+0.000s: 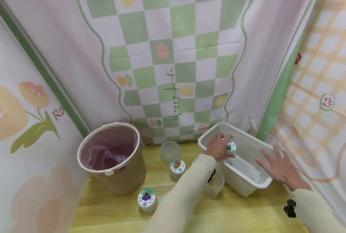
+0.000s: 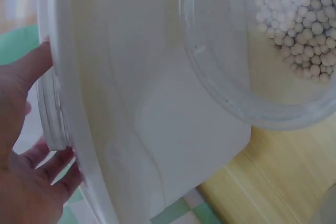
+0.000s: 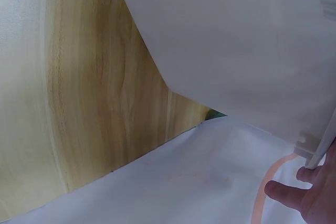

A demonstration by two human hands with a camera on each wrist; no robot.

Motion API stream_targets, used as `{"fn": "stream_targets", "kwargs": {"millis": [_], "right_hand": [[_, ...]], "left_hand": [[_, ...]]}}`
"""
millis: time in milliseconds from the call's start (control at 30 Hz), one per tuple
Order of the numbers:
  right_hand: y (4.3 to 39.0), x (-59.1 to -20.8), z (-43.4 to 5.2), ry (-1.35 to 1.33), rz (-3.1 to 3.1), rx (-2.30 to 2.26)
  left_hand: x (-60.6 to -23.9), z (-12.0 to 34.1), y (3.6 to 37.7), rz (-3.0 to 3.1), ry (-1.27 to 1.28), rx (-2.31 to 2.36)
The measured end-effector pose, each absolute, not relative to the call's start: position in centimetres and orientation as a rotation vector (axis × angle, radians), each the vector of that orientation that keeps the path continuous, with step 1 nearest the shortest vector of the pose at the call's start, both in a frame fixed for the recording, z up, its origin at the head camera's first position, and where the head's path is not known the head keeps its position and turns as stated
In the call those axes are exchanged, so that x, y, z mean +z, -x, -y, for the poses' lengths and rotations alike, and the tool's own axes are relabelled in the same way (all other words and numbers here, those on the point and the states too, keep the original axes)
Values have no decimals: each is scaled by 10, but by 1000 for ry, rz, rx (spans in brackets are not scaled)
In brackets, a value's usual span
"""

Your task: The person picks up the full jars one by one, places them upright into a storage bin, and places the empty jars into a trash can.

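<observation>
Over the white plastic bin, my left hand grips a round lid with a green picture label. The left wrist view shows the edge of this lid between thumb and fingers; whether a jar sits beneath it is hidden. My right hand is at the bin's right end with fingers spread; in the right wrist view its thumb is beside the rim. Under my left forearm stands an open clear jar, with pale round beads inside.
A brown bucket with a purple liner stands left. Between it and the bin are a jar with a tomato-picture lid, a jar with a purple-picture lid and a translucent round container. Printed curtains enclose the wood-look table.
</observation>
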State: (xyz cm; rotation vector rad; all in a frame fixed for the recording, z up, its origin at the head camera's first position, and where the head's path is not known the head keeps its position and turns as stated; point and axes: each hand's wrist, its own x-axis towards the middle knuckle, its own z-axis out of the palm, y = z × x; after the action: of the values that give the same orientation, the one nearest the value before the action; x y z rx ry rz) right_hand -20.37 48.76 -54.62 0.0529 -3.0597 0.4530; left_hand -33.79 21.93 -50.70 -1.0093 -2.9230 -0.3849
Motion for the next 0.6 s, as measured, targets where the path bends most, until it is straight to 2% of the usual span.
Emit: {"fn": "stream_targets", "kwargs": {"millis": [400, 600], "right_hand": [[199, -560, -488, -72, 3025, 437], [202, -575, -506, -521, 2767, 48]], "left_hand": [[-528, -227, 339, 3089, 828, -314], [-520, -215, 340, 2991, 914, -346]]}}
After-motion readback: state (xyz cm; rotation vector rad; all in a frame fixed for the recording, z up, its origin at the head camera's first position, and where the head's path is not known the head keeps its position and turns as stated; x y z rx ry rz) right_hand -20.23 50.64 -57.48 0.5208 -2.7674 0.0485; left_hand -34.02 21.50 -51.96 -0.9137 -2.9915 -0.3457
